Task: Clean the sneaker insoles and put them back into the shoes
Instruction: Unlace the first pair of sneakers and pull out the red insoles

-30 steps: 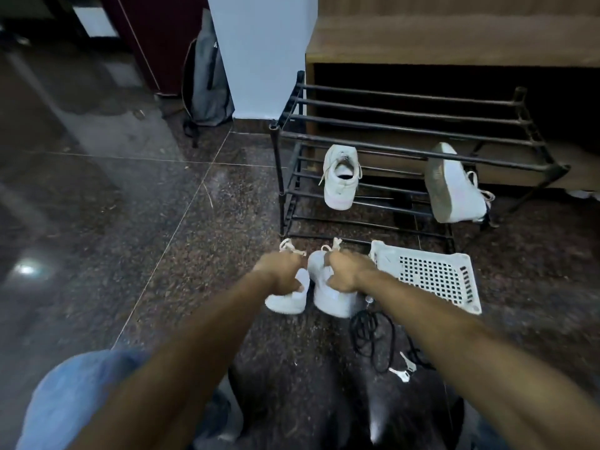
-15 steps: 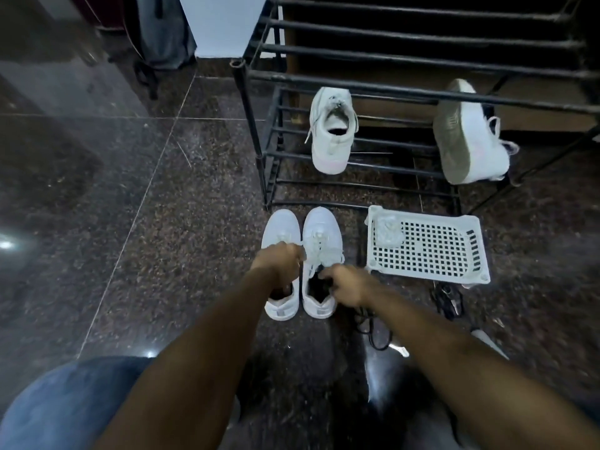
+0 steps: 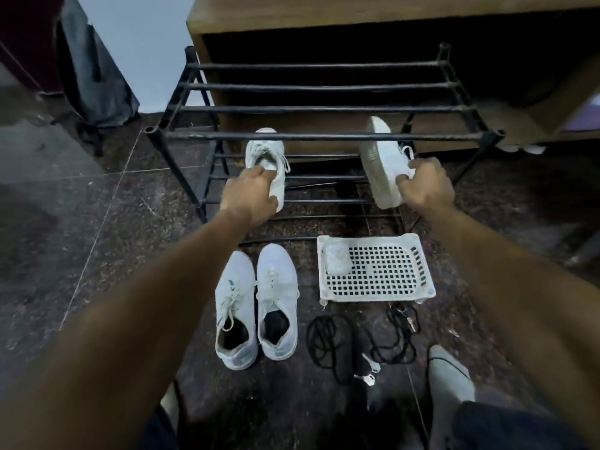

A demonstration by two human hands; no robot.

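No legible text anywhere in the frame.
The left floor sneaker (image 3: 235,306), at lower centre, carries a small dark mark on its side, too blurred to read as a brand or letters; no label, number or sign shows clearly on any other surface.

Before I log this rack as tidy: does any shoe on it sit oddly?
Yes. The right shoe on the rack lies tipped on its side, sole facing left, where the right hand grips it. The left shoe sits upright, gripped by the left hand. The floor pair stands neatly.
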